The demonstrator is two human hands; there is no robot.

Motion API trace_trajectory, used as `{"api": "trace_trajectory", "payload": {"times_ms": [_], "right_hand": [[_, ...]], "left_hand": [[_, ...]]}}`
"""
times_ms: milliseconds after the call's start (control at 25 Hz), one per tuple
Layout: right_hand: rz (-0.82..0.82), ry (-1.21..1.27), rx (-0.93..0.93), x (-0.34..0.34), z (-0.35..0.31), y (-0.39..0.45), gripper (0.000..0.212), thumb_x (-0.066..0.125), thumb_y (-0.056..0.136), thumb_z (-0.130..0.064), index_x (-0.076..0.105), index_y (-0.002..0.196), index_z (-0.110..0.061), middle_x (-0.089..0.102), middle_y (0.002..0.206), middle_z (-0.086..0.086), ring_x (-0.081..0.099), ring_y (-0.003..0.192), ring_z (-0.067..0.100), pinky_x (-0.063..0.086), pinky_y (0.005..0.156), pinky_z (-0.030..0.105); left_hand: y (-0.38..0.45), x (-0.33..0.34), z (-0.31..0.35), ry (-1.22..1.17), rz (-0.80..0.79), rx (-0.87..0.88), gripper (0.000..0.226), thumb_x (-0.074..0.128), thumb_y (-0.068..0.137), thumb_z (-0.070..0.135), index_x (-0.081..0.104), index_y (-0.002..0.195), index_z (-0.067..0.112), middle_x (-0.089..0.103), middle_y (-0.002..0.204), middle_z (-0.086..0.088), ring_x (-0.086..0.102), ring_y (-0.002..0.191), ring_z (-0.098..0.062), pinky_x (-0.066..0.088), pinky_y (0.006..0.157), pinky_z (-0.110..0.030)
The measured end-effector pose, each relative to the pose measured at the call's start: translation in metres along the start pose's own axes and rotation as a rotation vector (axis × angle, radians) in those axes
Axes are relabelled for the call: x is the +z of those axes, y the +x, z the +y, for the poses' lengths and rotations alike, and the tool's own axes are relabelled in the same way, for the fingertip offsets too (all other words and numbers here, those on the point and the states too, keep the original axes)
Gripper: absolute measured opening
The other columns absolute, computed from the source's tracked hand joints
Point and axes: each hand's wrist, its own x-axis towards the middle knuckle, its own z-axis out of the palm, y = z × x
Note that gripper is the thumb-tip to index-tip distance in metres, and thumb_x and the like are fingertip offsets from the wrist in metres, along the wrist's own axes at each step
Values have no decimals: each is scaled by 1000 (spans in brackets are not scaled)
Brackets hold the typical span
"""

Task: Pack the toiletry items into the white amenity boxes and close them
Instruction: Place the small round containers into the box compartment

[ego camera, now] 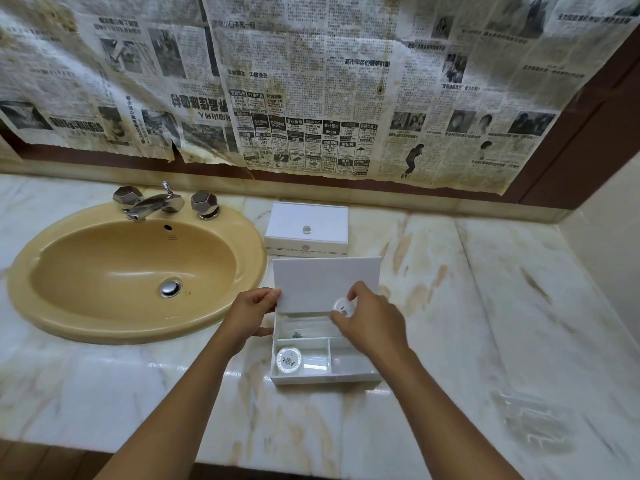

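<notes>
Right-hand grip (pixel 360 317) is pinched on a small round white toiletry jar (pixel 342 307), thumb below and fingers curled over its top, held just above the far-right corner of the open amenity box (pixel 323 358). The left hand (pixel 254 311) grips the left edge of the raised lid (pixel 325 284), thumb on the side of the box and fingers at the lid's corner, holding it tilted up and back.

Largest first: the marble bench (pixel 485 306) carries everything, with a tan sink (pixel 135 271) and chrome tap (pixel 156 202) at the left and newspaper (pixel 311 81) pasted on the wall behind. A second white amenity box (pixel 306 228), closed, with a clear knob on its lid, sits just behind the open one.

The open box lies with its long axis across the view. Its far compartment runs the full width and holds flat clear sachets (pixel 301 329). The near-left compartment already holds a matching round jar (pixel 289 360); the near-right compartment (pixel 349 356) looks bare.

The jar in the grip hangs beyond and slightly above that bare compartment, so I judge the coming move is toward the person and down. The right hand is the nearer one; its wrist is bent downward over the box, forearm reaching in from the lower right. The lid stays to be closed afterwards.
</notes>
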Motion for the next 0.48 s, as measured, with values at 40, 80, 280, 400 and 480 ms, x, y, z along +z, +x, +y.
{"api": "trace_trajectory", "payload": {"times_ms": [40, 80, 280, 400, 480], "right_hand": [[-32, -16, -41, 7, -7, -5, 37, 59, 82, -50, 51, 104, -21, 66, 102, 4, 62, 95, 29, 45, 76, 32], [-64, -32, -82, 15, -14, -10, 36, 59, 82, -50, 51, 100, -20, 65, 102, 5, 61, 97, 29, 44, 76, 32], [-221, -128, -205, 52, -34, -25, 36, 56, 83, -46, 61, 102, -17, 65, 108, 7, 59, 103, 29, 37, 74, 32], [-246, -164, -236, 64, -40, -29, 35, 55, 85, -43, 61, 104, -13, 64, 109, 10, 59, 103, 31, 42, 80, 34], [-247, -162, -243, 69, -42, -30, 36, 55, 86, -42, 60, 103, -12, 64, 109, 11, 58, 102, 31, 42, 81, 35]], "left_hand": [[0, 0, 0, -2, -2, 0, 23, 55, 99, 30, 72, 94, 15, 72, 98, 1, 67, 96, -9, 54, 54, -25], [0, 0, -1, -3, -2, 1, 24, 55, 99, 30, 72, 94, 15, 73, 98, 1, 67, 97, -9, 55, 54, -26], [-1, 0, -1, 4, 4, 5, 24, 55, 99, 30, 72, 95, 13, 73, 101, -3, 68, 98, -10, 55, 54, -26], [-2, 0, 0, 9, 3, 10, 26, 55, 99, 30, 72, 97, 12, 73, 101, -3, 68, 99, -11, 55, 55, -27], [-2, -1, -1, 8, 1, 11, 26, 55, 99, 30, 72, 97, 11, 73, 103, -4, 68, 99, -12, 56, 56, -27]]}}
